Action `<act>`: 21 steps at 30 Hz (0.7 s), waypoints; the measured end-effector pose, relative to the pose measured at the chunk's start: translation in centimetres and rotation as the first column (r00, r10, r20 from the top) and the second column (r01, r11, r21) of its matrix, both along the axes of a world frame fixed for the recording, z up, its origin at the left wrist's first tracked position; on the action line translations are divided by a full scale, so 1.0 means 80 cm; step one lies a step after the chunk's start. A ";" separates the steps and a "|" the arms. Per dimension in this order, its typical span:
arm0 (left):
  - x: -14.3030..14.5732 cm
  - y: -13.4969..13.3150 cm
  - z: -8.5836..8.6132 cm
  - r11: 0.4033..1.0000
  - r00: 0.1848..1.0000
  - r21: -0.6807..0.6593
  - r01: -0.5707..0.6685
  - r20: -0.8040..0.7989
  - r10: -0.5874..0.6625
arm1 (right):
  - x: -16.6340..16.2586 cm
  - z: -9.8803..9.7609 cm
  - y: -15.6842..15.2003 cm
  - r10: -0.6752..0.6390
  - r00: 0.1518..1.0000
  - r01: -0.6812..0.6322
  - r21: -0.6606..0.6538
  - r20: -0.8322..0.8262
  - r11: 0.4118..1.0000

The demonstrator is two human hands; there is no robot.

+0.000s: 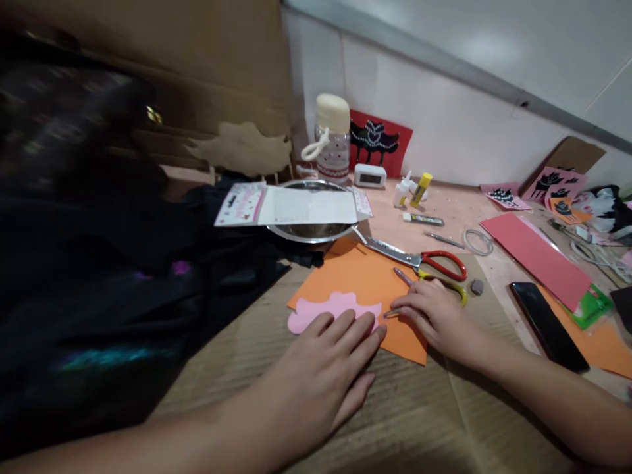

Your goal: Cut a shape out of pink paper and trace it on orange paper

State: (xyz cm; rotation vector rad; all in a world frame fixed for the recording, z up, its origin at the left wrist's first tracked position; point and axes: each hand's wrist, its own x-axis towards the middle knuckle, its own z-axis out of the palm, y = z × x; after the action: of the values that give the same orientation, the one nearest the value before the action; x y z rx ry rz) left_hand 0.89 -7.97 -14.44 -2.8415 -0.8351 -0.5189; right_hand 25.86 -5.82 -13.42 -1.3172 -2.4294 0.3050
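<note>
My left hand (340, 355) lies flat with its fingers stretched over a pink paper cutout (316, 313) with a wavy outline. The cutout rests on an orange sheet of paper (355, 273). In a pinch, my right hand (434, 315) holds a slim pen (392, 314), its tip on the orange sheet by the cutout's right edge. Most of the pen is hidden by the fingers. Just beyond that hand lie scissors with red handles (447, 263) and a yellow-handled tool (457, 289), partly covered by the hand.
A metal bowl (316, 234) with white packaging across it stands behind the orange sheet. Farther back are a bottle (332, 141), a small digital clock (370, 176) and a glue stick (421, 189). At right lie a phone (548, 326) and red paper (536, 257). Dark cloth (99, 283) fills the left.
</note>
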 end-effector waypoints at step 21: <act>0.002 -0.001 -0.007 0.996 0.996 -0.088 0.007 0.092 0.001 | 0.002 0.016 0.005 0.017 0.999 -0.013 -0.079 0.051 0.997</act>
State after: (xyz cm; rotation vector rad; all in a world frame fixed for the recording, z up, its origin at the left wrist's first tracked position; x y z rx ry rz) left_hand 1.05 -8.09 -14.99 -2.9187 -0.8914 -0.6324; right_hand 26.03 -5.44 -12.15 -1.3568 -2.4945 0.3780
